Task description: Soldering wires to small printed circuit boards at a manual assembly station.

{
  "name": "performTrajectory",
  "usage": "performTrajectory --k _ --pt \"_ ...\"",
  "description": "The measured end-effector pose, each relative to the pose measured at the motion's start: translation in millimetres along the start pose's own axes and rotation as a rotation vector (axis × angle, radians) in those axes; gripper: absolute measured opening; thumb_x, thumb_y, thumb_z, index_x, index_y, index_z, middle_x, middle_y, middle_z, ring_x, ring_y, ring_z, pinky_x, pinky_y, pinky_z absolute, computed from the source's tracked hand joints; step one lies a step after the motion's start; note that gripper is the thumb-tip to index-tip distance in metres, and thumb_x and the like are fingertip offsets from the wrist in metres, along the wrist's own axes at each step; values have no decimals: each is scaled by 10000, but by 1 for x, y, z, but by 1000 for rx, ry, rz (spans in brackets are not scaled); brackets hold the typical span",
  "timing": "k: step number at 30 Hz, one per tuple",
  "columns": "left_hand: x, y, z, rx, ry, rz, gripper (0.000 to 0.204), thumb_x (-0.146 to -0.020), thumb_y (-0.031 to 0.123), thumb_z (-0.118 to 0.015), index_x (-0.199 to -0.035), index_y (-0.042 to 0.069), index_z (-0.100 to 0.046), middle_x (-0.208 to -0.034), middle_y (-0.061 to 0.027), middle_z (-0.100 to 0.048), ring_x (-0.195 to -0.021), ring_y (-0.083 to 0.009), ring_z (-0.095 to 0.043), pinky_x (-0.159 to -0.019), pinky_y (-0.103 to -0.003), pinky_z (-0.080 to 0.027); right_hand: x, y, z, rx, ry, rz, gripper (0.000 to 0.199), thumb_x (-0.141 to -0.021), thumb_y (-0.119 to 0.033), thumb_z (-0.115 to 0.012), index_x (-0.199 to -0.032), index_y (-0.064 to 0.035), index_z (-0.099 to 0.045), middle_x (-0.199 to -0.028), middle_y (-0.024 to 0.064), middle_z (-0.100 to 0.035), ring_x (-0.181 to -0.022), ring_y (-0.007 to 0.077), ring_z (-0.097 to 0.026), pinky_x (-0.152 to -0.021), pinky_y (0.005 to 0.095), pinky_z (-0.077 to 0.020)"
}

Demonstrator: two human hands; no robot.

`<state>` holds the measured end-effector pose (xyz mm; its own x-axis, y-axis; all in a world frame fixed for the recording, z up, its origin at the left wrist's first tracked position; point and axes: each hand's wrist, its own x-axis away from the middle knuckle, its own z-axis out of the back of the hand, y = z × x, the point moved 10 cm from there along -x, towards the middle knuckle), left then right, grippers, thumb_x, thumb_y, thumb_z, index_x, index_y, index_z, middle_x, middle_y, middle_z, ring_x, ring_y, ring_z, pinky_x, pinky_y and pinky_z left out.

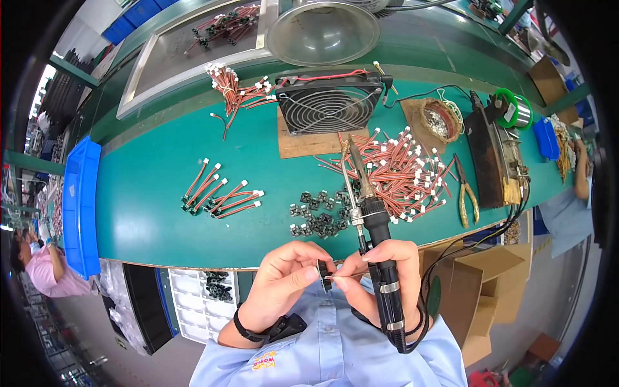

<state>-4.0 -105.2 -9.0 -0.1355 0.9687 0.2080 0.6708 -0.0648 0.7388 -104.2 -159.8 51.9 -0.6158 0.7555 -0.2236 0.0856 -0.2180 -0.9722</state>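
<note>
My left hand (278,284) pinches a small black part (324,275), seen edge-on, just off the table's near edge. My right hand (406,258) grips a soldering iron (376,224) with a thin metal feed tube along it; its tip points away over the table. The thumb and forefinger of that hand also pinch a thin reddish wire (348,276) whose end meets the black part. Whether the wire is joined to it, I cannot tell. Past my hands lie several small black parts (322,222) and a pile of red-and-black wires with white connectors (403,171).
Several wired parts (219,193) lie on the green table (142,219), left of centre. A fan (330,103) stands behind. Pliers (465,193), a soldering station (489,155), a solder spool (516,109) and a round dish (441,120) are at right; a blue bin (80,206) is at left.
</note>
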Motion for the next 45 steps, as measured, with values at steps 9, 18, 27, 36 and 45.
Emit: performTrajectory --k 9,18,27,36,45 --pt "1 -2 -4 47 -96 -25 191 -856 129 -588 -1003 8 -573 -960 -90 -562 -927 -178 -532 -840 -317 -391 0 -9 -4 15 -5 94 461 -735 101 -653 -1055 -30 -347 -796 140 -605 -714 161 -632 -627 282 -531" --pt "1 -1 -6 24 -84 -36 207 -862 158 -587 -1000 4 -567 -959 -98 -557 -931 -184 -523 -844 -320 -384 -1 -12 -1 38 14 139 446 -725 83 -677 -1039 -24 -378 -793 138 -618 -709 159 -638 -588 269 -525" --pt "0 -2 -5 -2 -80 -40 211 -864 159 -587 -1000 -2 -565 -965 -99 -553 -925 -181 -518 -842 -318 -384 -3 -13 1 51 27 146 453 -717 67 -692 -1036 -30 -385 -789 119 -627 -710 142 -639 -603 261 -529" --pt "0 0 -4 -35 -67 -64 209 -861 144 -591 -1004 -6 -567 -961 -98 -554 -910 -171 -515 -816 -303 -394 -6 -10 4 31 29 125 441 -715 60 -696 -1026 -33 -398 -777 98 -624 -717 139 -644 -621 260 -531" --pt "1 2 -4 -83 -55 -82 208 -859 140 -590 -1002 -10 -573 -967 -104 -556 -902 -168 -520 -806 -295 -398 -6 -3 6 -41 8 54 421 -723 44 -696 -1025 -35 -414 -773 87 -623 -714 146 -648 -626 272 -532"
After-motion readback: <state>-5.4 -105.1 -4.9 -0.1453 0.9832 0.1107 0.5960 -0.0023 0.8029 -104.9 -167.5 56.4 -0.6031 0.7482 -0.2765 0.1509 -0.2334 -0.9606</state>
